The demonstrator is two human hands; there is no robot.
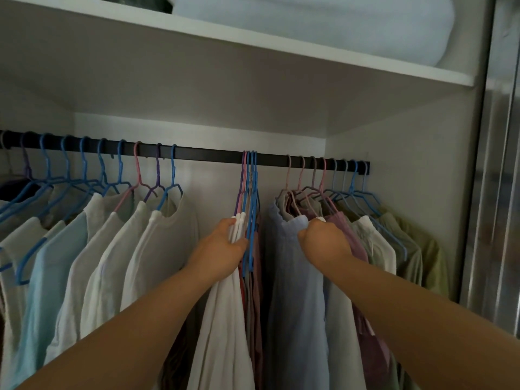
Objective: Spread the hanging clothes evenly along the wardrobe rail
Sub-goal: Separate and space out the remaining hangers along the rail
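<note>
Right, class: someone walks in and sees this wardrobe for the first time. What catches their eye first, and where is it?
Two bare arms reach in from below: the left hand grips a tight bunch of hangers at mid-rail, the right hand clutches the pale blue shirt beside it. Next come the bare stretches of black rail either side of that bunch, with white shirts spread out to the left.

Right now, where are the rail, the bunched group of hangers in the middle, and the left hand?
rail [208, 153], head view, bare stretch of the black bar.
bunched hangers [249, 164], head view, on the hooks under the rail.
left hand [225, 243], head view, back of the hand gripping the clothes.
</note>
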